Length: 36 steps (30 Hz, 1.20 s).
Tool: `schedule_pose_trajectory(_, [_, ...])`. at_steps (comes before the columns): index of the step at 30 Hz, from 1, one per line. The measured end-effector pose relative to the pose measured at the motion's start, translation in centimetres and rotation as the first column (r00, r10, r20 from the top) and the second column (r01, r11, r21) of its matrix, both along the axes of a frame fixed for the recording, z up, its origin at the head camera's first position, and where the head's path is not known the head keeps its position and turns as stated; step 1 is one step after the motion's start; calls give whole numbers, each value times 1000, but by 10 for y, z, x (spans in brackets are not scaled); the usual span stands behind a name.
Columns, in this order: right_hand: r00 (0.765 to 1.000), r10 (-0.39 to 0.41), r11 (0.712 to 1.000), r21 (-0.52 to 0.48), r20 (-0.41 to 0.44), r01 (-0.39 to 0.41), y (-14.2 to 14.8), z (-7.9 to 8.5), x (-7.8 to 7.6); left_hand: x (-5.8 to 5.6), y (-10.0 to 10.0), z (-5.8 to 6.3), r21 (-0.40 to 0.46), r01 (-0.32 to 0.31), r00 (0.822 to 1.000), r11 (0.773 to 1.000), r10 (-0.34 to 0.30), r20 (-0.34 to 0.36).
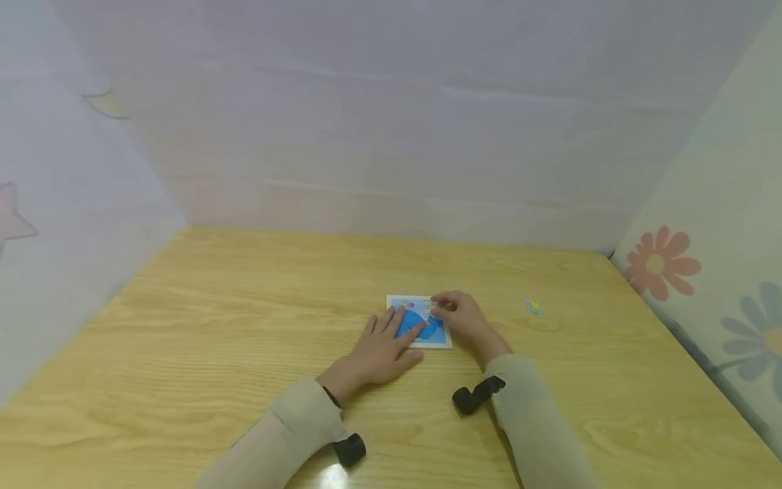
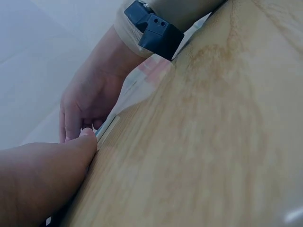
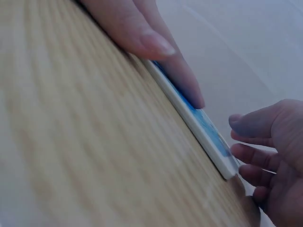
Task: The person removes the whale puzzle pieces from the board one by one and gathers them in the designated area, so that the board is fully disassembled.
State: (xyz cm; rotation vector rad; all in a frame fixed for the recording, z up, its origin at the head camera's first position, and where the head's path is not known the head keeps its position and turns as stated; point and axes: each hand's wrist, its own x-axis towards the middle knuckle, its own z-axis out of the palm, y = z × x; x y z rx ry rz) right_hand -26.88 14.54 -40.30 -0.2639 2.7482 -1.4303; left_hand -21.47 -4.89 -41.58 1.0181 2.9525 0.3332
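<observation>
Board (image 1: 436,339) is flat on the table (image 1: 256,292), around the middle of it, front to back — white rim, light-blue picture with a blue whale (image 1: 408,320), small pink mark (image 1: 411,305) near the far edge. Left hand (image 1: 381,350) lies over the board's left side, fingers extended and spread, index across the whale, thumb off the near edge; it's pressing or resting, not gripping. Right hand (image 1: 464,316) is at the far right corner, fingers bent, thumb close to the index. Can't tell if anything is pinched there; the right wrist view shows the curled fingers just beside the board's end but no clear piece between them. Small flower (image 1: 534,305), yellow centre and pale blue petals, sits on the table to the right of the right hand, apart from the board. Both arms come in from the near side in beige sleeves (image 1: 540,421), black wrist units (image 1: 350,449) at the cuffs. Pale walls (image 1: 379,136) around the table — red flower (image 1: 656,263) and grey-blue flower (image 1: 757,333) printed on the right one, crescent (image 1: 108,105) and pink star (image 1: 12,214) on the left.
</observation>
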Motion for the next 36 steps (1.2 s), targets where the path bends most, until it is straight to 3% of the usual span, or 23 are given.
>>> schedule_pose_trajectory(6, [996, 25, 997, 76, -89, -18, -7, -4, -2, 0, -1, 1, 1, -16, 1000, 1000, 16, -11])
schedule_pose_trajectory(11, [990, -3, 993, 119, -138, 19, -12, -6, -1, 1, -1, 2, -14, -18, 1000, 1000, 18, -19])
schedule_pose_trajectory(20, [986, -96, 984, 137, -138, 115, -23, -3, -1, 1, -1, 2, -16, -23, 1000, 1000, 22, -7])
schedule_pose_trajectory(36, [992, -106, 993, 54, -69, 109, -28, 0, -1, 2, 0, 6, -21, -13, 1000, 1000, 13, -5])
